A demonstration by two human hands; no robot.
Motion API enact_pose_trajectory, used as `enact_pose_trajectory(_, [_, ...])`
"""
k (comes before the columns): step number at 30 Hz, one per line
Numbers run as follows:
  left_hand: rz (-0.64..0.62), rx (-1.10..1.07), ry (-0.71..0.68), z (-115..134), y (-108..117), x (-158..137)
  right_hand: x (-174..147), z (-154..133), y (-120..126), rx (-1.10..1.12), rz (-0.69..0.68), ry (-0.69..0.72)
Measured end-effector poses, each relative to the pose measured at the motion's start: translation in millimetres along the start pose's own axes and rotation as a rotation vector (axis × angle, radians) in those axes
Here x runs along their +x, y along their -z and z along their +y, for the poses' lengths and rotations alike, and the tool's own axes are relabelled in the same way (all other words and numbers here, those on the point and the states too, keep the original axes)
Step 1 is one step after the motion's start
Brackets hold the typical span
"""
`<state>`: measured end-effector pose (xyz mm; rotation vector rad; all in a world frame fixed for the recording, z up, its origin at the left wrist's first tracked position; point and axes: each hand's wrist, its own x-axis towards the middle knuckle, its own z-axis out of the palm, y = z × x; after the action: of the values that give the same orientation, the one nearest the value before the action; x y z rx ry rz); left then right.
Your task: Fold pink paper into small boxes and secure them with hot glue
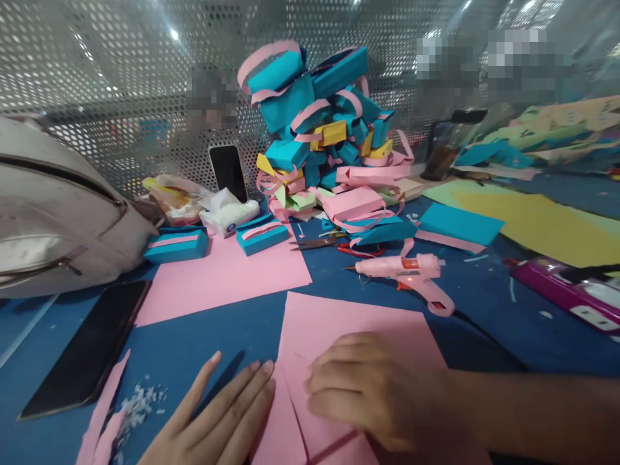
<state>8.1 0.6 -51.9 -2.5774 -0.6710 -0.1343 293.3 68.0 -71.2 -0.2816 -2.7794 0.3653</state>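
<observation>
A sheet of pink paper (pixel 358 310) with a folded flap along its left side lies before me on the blue table. My left hand (pixel 217 413) is open and flat, its fingers stretched out and their tips on the paper's left edge. On the folded paper rests my right hand (pixel 368 394), its fingers curled and closed, slightly blurred. The thumb and whatever may be under the fingers are hidden. Just beyond the sheet lies a pink hot glue gun (pixel 411 274) with a small orange light, its nozzle pointing left.
A pile of blue, pink and yellow paper boxes with strap handles (pixel 334 129) rises at the back. Scissors (pixel 320 243) lie before it. Left are a white bag (pixel 62 206), a dark phone (pixel 92 349) and another pink sheet (pixel 227 265). Right is a purple power strip (pixel 562 290).
</observation>
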Motion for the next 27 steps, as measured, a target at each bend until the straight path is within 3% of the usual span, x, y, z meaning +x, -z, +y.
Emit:
enact_pose_trajectory(4, [-0.036,-0.016,-0.003,3.9,20.4,11.2,2.4,-2.8,0.4,-0.039,0.01,-0.003])
enact_pose_trajectory(8, [0.038,-0.109,0.115,15.4,28.3,7.9,2.1,-3.3,-1.9,-0.093,0.043,0.017])
enact_pose_trajectory(14, [0.022,-0.227,0.2,27.1,38.6,2.8,7.3,-7.5,3.8,-0.158,0.015,0.015])
enact_pose_trajectory(18, [0.002,-0.306,0.438,26.4,40.9,12.4,16.8,-12.0,13.4,-0.052,0.02,-0.027])
enact_pose_trajectory(22, [-0.159,-0.448,0.745,22.9,36.3,29.1,27.5,-15.8,23.7,0.115,0.019,-0.116])
enact_pose_trajectory(27, [-0.167,-0.485,0.766,18.4,26.8,38.4,40.1,-23.4,27.8,0.153,0.053,-0.279])
